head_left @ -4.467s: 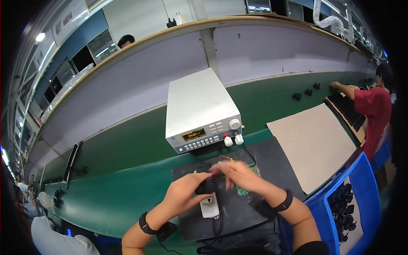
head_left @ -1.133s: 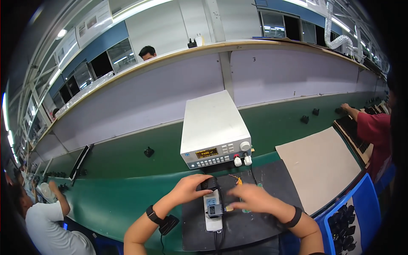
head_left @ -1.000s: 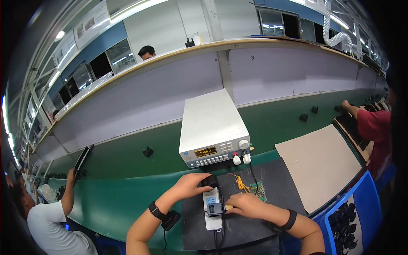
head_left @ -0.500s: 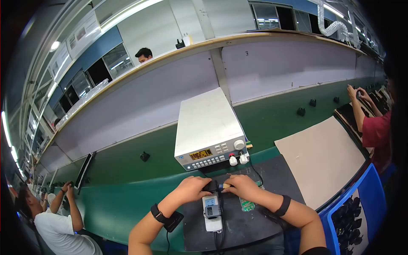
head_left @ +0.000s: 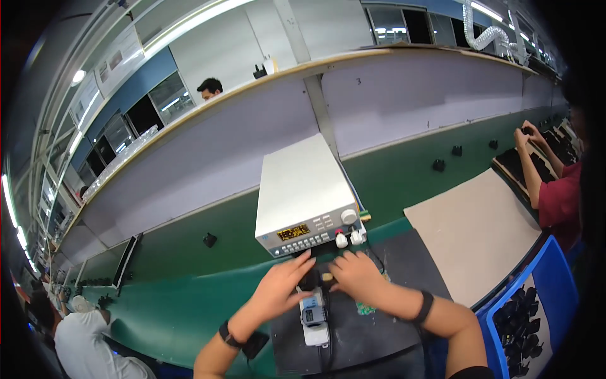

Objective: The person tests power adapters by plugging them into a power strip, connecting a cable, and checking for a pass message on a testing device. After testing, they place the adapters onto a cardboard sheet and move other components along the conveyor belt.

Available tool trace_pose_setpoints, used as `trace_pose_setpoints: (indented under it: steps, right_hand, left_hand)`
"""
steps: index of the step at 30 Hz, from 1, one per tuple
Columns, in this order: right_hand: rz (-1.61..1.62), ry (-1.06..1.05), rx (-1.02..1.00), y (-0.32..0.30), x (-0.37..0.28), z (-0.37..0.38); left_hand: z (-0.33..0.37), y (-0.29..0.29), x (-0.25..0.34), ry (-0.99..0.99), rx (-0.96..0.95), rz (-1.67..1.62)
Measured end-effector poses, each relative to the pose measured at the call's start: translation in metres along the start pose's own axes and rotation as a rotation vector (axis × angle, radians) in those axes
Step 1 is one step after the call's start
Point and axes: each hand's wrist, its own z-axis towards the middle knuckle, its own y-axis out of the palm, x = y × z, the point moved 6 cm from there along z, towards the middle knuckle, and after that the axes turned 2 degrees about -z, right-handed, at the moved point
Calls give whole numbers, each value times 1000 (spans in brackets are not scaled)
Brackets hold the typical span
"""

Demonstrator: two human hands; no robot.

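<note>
My left hand (head_left: 281, 292) and my right hand (head_left: 356, 278) meet over a small black part (head_left: 314, 278) at the far end of a white and blue fixture (head_left: 313, 316). Both sets of fingers rest on or around that part, which they mostly hide. The fixture lies on a black mat (head_left: 353, 328) just in front of a white bench instrument (head_left: 303, 199) with a lit amber display, buttons and knobs. Each of my wrists carries a dark band.
A brown board (head_left: 476, 230) lies on the green bench to the right. A blue bin (head_left: 533, 312) of black parts stands at lower right. A person in red (head_left: 562, 192) works at the far right, another in white (head_left: 82, 335) at lower left.
My view has tilted so the instrument sits higher and closer. Both hands have drawn together at the far end of the fixture, closer to the instrument's front.
</note>
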Motion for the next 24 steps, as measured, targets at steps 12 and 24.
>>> trace_pose_setpoints:
  steps: [12, 24]
  right_hand:
    - [132, -132, -823, 27, -88, -88]
    - [988, 522, -402, -117, 117, -19]
  left_hand:
    - [-32, 17, 34, -49, -120, 132]
    - [-61, -27, -235, -697, 148, 355]
